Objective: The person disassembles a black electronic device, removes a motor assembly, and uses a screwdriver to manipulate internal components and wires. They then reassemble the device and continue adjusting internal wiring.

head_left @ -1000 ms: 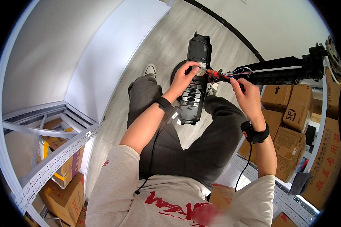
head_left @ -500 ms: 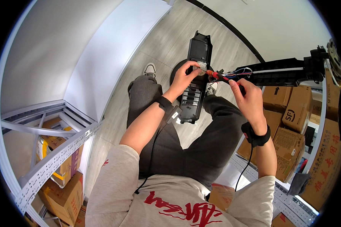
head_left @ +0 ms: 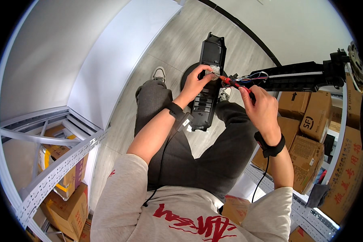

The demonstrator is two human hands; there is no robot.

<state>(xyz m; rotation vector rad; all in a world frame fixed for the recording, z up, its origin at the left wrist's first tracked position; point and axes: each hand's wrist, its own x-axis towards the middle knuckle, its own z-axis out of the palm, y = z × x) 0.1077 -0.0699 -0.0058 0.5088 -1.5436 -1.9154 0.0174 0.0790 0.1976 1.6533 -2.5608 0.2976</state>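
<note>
A long black plastic housing [head_left: 207,115] with slots along its near half stands upright between my feet, on a round black base [head_left: 186,76]. At its middle sits a whitish, round, translucent part [head_left: 216,69]. My left hand [head_left: 195,83] reaches to this part, thumb and forefinger pinched together; what lies between them is too small to make out. My right hand [head_left: 262,105] holds what looks like a screwdriver [head_left: 234,84] with a red-and-black handle. It slants up and left, its thin tip beside my left fingertips. Loose coloured wires [head_left: 256,76] lie just beyond it.
From the right, a long black frame [head_left: 298,76] reaches in toward the housing, carrying the wires. Cardboard boxes [head_left: 306,157] are stacked at the right. Metal shelving [head_left: 60,169] with more boxes stands at the left, near a white panel [head_left: 113,52]. Black cables hang from both wristbands.
My right hand has shifted slightly left and down, and its fingers have changed their hold on the handle, showing more red. My left hand stays in place.
</note>
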